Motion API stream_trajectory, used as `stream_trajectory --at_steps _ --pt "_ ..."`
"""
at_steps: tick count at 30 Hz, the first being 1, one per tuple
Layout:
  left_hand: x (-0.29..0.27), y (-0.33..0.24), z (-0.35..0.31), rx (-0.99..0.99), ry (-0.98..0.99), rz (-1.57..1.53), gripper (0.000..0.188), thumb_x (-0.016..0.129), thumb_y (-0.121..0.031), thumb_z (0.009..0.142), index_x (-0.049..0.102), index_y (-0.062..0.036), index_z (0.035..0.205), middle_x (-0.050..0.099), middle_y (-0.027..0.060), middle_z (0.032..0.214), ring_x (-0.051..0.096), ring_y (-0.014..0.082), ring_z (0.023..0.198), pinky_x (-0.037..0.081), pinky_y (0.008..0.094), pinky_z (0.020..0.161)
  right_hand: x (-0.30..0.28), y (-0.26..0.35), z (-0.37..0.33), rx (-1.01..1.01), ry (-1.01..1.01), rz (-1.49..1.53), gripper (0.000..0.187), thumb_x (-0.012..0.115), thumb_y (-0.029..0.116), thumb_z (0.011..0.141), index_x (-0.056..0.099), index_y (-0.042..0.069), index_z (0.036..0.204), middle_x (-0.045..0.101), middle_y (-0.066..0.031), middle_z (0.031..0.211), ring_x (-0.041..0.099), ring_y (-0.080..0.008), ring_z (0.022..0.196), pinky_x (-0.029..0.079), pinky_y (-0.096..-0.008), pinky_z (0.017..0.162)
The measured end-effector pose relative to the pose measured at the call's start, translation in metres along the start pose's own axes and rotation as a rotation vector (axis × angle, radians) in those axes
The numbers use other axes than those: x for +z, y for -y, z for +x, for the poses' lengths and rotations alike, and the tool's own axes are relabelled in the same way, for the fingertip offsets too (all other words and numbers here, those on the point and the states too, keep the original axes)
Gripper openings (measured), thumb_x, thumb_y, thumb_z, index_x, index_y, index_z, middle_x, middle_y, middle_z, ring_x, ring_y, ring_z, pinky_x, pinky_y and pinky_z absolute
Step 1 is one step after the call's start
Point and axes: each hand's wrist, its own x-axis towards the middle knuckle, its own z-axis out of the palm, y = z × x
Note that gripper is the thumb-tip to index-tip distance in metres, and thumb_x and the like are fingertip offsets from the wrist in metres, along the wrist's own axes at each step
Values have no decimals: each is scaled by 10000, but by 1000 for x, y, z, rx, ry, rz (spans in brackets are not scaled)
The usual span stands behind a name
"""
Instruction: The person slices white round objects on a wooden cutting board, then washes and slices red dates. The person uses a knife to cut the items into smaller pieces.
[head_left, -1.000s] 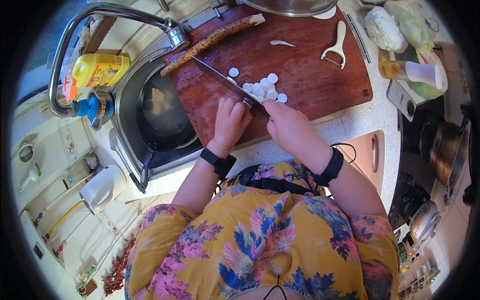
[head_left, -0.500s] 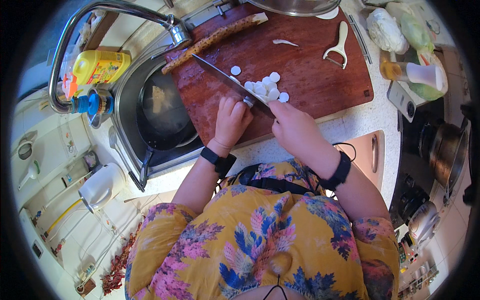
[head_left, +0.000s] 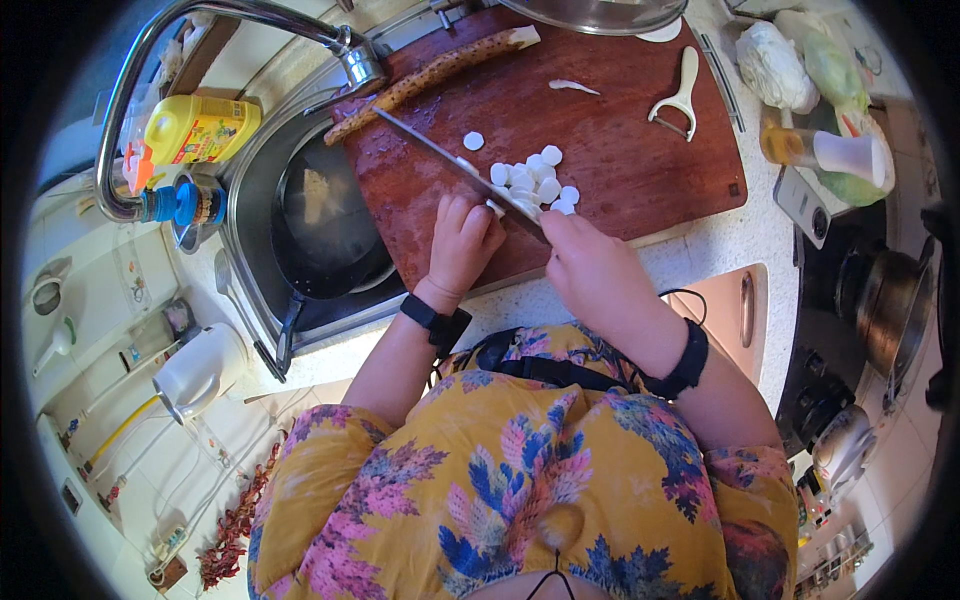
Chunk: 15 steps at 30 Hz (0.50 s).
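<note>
My right hand grips the handle of a long knife, whose blade slants up and to the left across a dark red wooden cutting board. My left hand lies curled on the board just left of the blade, holding down a small white piece that is mostly hidden under the fingers. A heap of white round slices lies right of the blade, and one slice sits apart. A long brown root rests along the board's far edge.
A white peeler lies on the board's right part. Left of the board, a sink holds a dark pan under a curved tap. A yellow bottle, a white kettle, bagged vegetables and a stove pot stand around.
The knife blade has shifted slightly between cuts while my left hand stays pressed on the board. The heap of white slices looks about the same.
</note>
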Motion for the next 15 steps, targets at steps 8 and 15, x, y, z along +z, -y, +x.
stream_trajectory --at_steps 8,15 --pt "-1 1 -4 -8 31 -9 235 691 -10 671 523 -58 828 530 127 896 513 341 833 458 417 718 5 -3 5 -47 -49 -22 209 544 84 849 472 54 1042 622 -192 901 639 -416 772 528 -518 676" --pt "-1 1 -5 -16 15 -3 235 690 -12 672 529 -56 838 541 126 912 520 338 848 462 414 722 16 -7 12 -16 -9 -34 200 543 84 845 470 52 1029 631 -185 905 639 -411 780 526 -523 683"
